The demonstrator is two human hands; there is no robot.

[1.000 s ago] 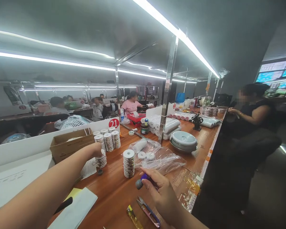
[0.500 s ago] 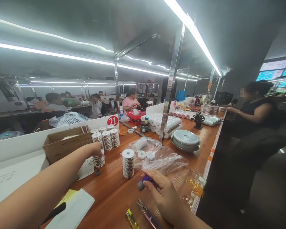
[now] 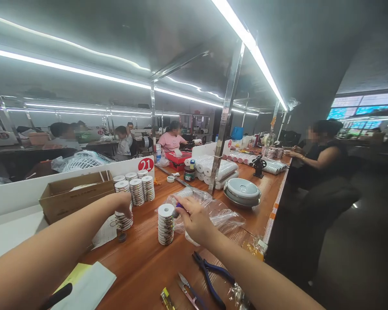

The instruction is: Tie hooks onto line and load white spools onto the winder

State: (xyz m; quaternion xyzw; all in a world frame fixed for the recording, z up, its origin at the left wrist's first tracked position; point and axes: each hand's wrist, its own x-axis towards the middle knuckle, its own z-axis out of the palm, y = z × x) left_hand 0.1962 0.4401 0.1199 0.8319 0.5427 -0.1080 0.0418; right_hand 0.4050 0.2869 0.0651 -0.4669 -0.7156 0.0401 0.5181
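Note:
At the front of the spool rows, my left hand (image 3: 125, 203) is curled over a stack of white spools (image 3: 123, 220), gripping near its top; its fingertips are partly hidden. My right hand (image 3: 197, 219) is closed around a small purple object with a grey end (image 3: 178, 208), whose kind I cannot make out. That grey end is beside the top of a separate upright spool stack (image 3: 166, 226). More stacked spools (image 3: 136, 191) stand just behind my left hand. A clear plastic bag (image 3: 223, 215) with white spools lies behind my right hand.
Blue-handled pliers (image 3: 210, 280), thread snips (image 3: 187, 288) and a yellow lighter-like item (image 3: 166, 298) lie in front. A cardboard box (image 3: 77, 193) stands left, a lidded grey bowl (image 3: 242, 191) right. A metal post (image 3: 226, 125) rises mid-table. Another person (image 3: 323, 150) works at the right edge.
My right hand has moved forward and left with the purple object, up to the separate spool stack. The pliers now show beneath my forearm. My left hand stays at its stack.

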